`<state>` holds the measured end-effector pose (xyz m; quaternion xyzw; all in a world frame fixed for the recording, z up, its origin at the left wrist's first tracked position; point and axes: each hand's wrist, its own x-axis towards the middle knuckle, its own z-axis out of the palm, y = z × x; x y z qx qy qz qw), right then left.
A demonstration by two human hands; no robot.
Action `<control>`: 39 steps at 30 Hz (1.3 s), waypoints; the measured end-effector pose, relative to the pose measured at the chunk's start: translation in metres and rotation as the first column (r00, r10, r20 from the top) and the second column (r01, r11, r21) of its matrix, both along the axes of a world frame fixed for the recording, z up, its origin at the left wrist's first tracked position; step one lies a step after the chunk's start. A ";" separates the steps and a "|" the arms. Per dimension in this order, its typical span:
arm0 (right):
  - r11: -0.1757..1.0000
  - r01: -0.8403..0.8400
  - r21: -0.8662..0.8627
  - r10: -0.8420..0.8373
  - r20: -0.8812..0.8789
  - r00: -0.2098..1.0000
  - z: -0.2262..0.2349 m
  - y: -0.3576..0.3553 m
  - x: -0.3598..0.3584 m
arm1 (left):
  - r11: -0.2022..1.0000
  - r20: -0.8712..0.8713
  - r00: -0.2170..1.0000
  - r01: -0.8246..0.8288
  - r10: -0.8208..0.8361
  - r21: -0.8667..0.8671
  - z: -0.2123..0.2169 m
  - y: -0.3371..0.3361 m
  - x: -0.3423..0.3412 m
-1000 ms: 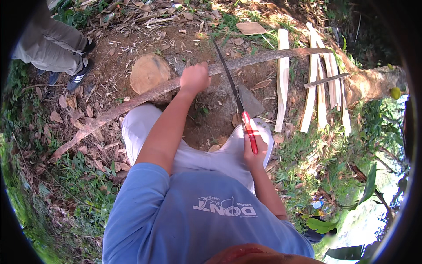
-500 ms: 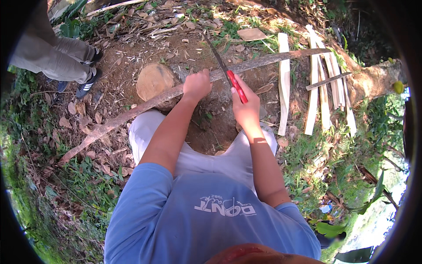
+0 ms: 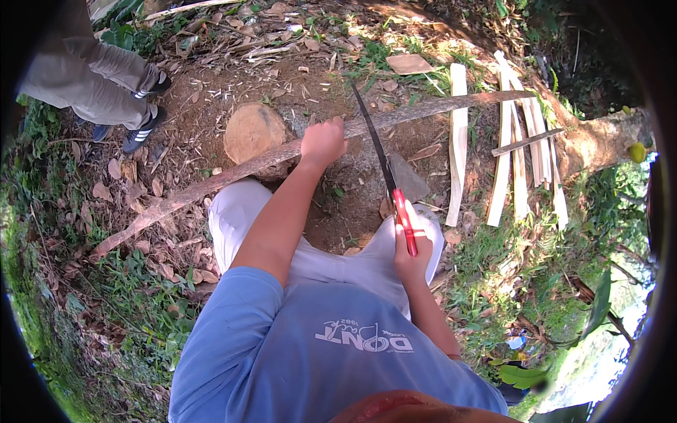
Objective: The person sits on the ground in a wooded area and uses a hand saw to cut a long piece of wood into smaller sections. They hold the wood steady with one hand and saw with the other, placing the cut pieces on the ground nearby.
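Observation:
A long, bark-covered branch [image 3: 204, 192] lies slantwise before me, from the leaf litter at lower left to the upper right. My left hand [image 3: 324, 143] is closed around it near its middle, just right of the sawn log stump [image 3: 255, 132]. In my right hand [image 3: 414, 255] is the red handle of a handsaw [image 3: 381, 156], held close to my right thigh. Its dark blade points up and slightly left and crosses the branch to the right of my left hand. Whether the teeth touch the bark I cannot tell.
Pale split wood strips [image 3: 458, 144] lie at the right, several more beside a thick trunk [image 3: 606, 141]. A short stick [image 3: 527, 142] crosses them. A flat grey stone [image 3: 407, 178] sits near my right knee. Another person's legs [image 3: 106, 77] stand at upper left.
My right hand has drawn the handsaw back toward my body, so more of the blade lies on my side of the branch. My left hand keeps its hold on the branch.

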<state>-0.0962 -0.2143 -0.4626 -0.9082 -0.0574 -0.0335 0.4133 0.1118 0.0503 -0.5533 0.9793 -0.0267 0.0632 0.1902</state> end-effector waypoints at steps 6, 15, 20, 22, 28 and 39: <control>0.999 0.031 0.014 -0.032 0.054 0.998 0.077 0.004 -0.054 | 0.999 0.022 1.000 -0.018 0.018 0.040 -0.002 -0.005 -0.003; 0.992 -0.106 0.072 0.090 0.195 0.977 0.054 0.077 0.089 | 1.000 0.013 1.000 -0.019 0.019 0.000 0.001 -0.004 -0.003; 0.989 -0.122 0.082 0.097 0.258 0.961 0.032 0.122 0.176 | 0.999 -0.001 0.999 -0.047 0.047 -0.006 -0.001 0.000 0.002; 0.985 -0.159 0.064 0.133 0.298 0.945 0.017 0.125 0.188 | 0.999 -0.054 0.998 -0.039 0.038 -0.015 -0.002 0.002 0.001; 0.972 -0.125 0.199 0.070 0.266 0.961 -0.001 0.107 0.168 | 0.997 -0.042 0.999 -0.013 0.010 -0.076 0.019 0.001 -0.013; 0.954 -0.127 0.270 0.043 0.296 0.954 -0.012 0.087 0.162 | 0.993 -0.031 0.999 -0.014 0.010 -0.121 0.026 -0.003 -0.015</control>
